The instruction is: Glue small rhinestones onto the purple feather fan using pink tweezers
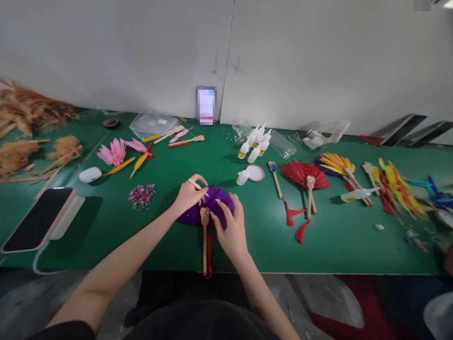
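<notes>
A purple feather fan lies at the table's front middle, its wooden handle pointing toward me and a red tassel beside the handle. Over the fan's upper left, my left hand pinches a thin pale stick-like tool, its tip near the feathers. My right hand rests on the fan's right side, thumb and fingers spread apart over the feathers. Left of the fan is a pile of multicoloured small bits. Behind it stand a small white bottle and a round white dish.
Glue bottles stand at the back. A red fan, yellow fan and loose feathers lie right. Pink feathers, a white mouse-shaped object, a phone and brown fibres are left.
</notes>
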Motion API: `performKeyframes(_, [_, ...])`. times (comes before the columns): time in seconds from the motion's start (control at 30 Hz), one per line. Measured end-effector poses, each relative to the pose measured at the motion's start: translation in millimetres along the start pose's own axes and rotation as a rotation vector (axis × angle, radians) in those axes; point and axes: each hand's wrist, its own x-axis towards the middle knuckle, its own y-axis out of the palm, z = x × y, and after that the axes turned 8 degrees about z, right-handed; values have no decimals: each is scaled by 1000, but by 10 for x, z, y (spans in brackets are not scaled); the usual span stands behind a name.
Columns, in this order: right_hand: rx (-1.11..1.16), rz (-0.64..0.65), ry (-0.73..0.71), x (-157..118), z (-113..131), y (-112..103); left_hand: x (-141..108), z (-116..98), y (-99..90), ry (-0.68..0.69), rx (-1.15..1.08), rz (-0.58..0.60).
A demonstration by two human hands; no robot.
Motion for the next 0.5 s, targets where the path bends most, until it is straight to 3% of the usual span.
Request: performKeyframes(0.5, [-65, 9, -13, 91, -70, 183, 32, -84, 55, 5, 132, -35])
